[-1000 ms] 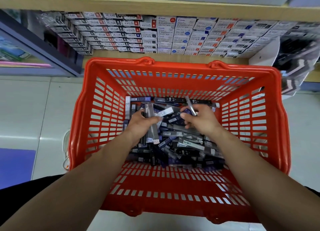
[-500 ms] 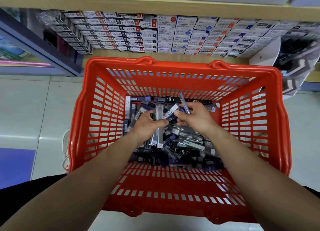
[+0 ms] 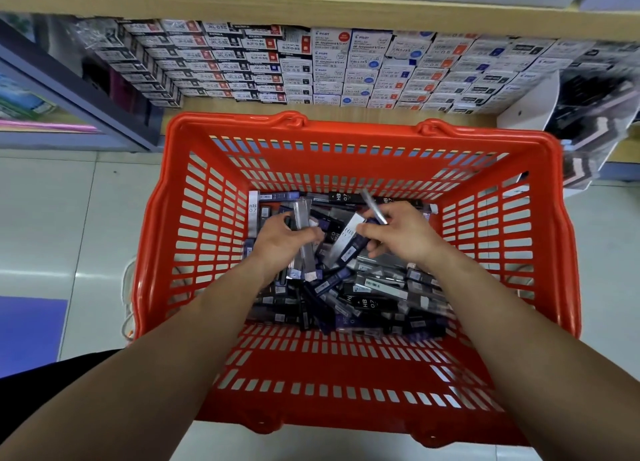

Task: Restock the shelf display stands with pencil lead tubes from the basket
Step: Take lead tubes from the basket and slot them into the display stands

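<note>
Your basket (image 3: 346, 128) is smooth orange-red plastic with a slight sheen on its slotted walls, and the pencil lead tubes (image 3: 377, 284) heaped in it are glossy hard plastic, some clear and some dark, with paper labels. Across the top of the frame the shelf (image 3: 311, 10) edge looks like matt pale wood, and the boxes (image 3: 332, 65) beneath it are printed cardboard. At the left the floor tiles (image 3: 52, 218) are pale, smooth and shiny enough to catch the light.
</note>
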Tool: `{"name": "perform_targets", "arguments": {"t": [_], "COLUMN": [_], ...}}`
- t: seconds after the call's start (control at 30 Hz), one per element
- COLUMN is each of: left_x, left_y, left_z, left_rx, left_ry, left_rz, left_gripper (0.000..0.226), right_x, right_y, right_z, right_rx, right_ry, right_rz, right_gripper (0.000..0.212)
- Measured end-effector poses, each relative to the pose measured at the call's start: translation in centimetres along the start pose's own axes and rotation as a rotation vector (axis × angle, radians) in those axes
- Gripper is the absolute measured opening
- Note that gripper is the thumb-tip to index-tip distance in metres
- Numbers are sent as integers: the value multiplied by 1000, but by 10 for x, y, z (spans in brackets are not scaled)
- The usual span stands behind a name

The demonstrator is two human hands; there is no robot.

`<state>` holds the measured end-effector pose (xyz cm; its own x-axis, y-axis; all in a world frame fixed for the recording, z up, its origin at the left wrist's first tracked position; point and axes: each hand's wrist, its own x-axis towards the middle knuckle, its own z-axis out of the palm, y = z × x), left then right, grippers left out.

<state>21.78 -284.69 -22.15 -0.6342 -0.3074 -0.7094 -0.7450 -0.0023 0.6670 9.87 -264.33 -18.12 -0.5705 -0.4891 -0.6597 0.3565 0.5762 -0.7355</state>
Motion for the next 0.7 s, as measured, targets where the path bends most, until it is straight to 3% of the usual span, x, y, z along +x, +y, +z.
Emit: {"name": "perform_targets", "arguments": {"t": [0.07, 0.13, 0.23, 0.33, 0.5, 0.6, 0.7], "left_x": [1, -1, -7, -9, -4, -4, -6], "left_y": [0, 4, 6, 7, 5, 4, 3], "left_z": [3, 8, 10, 11, 21, 25, 25], "left_rx": [-5, 9, -1, 48, 112, 97, 90], "left_ry": [-33, -94, -203, -295, -233, -221, -209], "left_rz": [-5, 3, 1, 58, 71, 41, 25], "left_gripper": [79, 48, 50, 23, 31, 56, 36], "right_x": [-1, 0, 1, 2, 7, 8, 9], "right_y": [-1, 0, 1, 2, 2, 5, 9], "right_z": [5, 10, 13, 19, 26, 27, 26], "right_rx": [-17, -12, 22, 52, 65, 142, 178], "right_ry": [-76, -79, -58, -70, -59, -31, -23], "right_rz": [7, -16, -29, -23, -15, -15, -9], "right_gripper": [14, 9, 4, 5, 23, 36, 36]}}
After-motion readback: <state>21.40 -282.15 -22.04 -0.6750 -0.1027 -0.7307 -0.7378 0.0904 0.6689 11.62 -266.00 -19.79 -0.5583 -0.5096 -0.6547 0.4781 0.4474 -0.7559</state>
